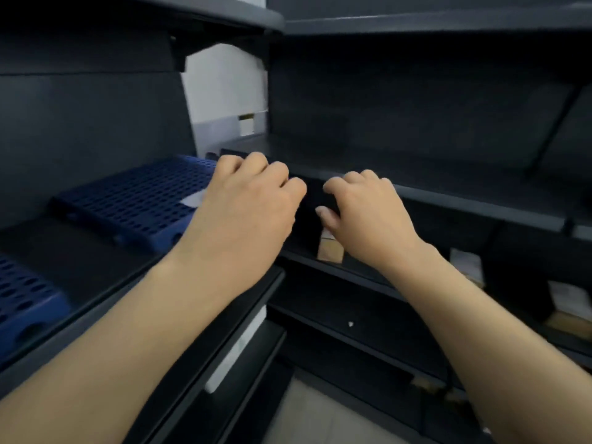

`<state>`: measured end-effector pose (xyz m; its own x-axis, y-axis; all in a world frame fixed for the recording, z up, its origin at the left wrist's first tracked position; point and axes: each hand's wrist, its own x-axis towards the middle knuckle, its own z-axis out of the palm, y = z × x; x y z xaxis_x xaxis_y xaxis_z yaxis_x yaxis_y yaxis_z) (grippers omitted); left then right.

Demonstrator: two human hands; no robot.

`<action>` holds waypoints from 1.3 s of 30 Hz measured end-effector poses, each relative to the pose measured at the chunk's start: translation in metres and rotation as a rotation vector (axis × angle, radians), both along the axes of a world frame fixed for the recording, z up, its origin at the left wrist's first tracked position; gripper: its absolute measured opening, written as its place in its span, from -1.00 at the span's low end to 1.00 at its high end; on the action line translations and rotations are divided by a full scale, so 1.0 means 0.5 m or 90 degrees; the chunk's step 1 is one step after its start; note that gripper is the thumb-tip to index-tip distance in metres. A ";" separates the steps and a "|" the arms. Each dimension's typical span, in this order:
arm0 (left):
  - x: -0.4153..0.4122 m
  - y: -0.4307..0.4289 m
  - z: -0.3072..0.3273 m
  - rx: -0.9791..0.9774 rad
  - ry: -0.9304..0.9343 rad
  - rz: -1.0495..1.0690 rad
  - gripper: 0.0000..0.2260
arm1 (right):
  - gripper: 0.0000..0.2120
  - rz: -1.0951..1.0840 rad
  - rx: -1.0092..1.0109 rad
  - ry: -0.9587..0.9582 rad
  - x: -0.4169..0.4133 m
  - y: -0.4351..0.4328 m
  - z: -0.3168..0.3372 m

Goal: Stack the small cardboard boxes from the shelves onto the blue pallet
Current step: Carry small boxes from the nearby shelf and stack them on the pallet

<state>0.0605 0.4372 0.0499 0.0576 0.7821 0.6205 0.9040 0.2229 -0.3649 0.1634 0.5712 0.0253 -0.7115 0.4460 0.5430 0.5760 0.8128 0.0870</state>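
- Both forearms reach forward side by side, palms down. Judgement: this is a reach for the next pick, nothing carried.
- Left hand (pixel 246 203): fingers (pixel 275 174) loosely curled, tips hidden behind the knuckles, no object seen in them. It hangs in front of the shelf edge (pixel 448 193); contact cannot be told.
- Right hand (pixel 371 219): fingers loosely curled downward, thumb apart from them, holding nothing.
- Small cardboard box (pixel 330 249): stands on the lower shelf (pixel 358 274), just below the gap between the hands and partly behind the right thumb. Probably the target, since both hands frame it for a grip from either side.
- Two more boxes (pixel 466 262) sit farther right on the dark shelving, blurred, well apart from my hands.
- Blue pallet (pixel 128 200): lies to my left, beyond the left wrist, its grid top bare except for a pale slip (pixel 193 198). No stacked boxes show on the visible part.
- A second blue grid piece (pixel 22 299) shows at the near left edge.
- Judgement: the shelf above overhangs the box, so lowering the hands under its lip comes first.
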 end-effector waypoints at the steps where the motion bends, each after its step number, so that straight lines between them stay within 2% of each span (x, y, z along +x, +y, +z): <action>1: 0.026 0.035 -0.001 -0.003 -0.003 -0.026 -0.88 | -0.65 -0.024 -0.012 0.002 0.038 0.025 -0.002; 11: 0.275 0.319 -0.089 -0.074 -0.057 -0.194 -0.86 | -0.64 -0.219 -0.136 -0.032 0.343 0.237 -0.081; 17: 0.335 0.440 -0.181 -0.227 -0.121 -0.197 -0.75 | -0.64 -0.317 -0.265 -0.075 0.428 0.324 -0.178; 21: 0.339 0.513 -0.248 -0.292 -0.135 -0.204 -0.73 | -0.57 -0.384 -0.381 -0.059 0.441 0.381 -0.238; 28: 0.312 0.640 -0.358 -0.363 -0.177 -0.225 -0.72 | -0.50 -0.491 -0.480 -0.034 0.418 0.506 -0.353; 35: 0.269 0.761 -0.440 -0.403 -0.213 -0.234 -0.72 | -0.30 -0.586 -0.502 0.011 0.382 0.637 -0.463; 39: 0.256 0.815 -0.472 -0.360 -0.240 -0.264 -0.77 | -0.19 -0.642 -0.519 0.023 0.352 0.694 -0.507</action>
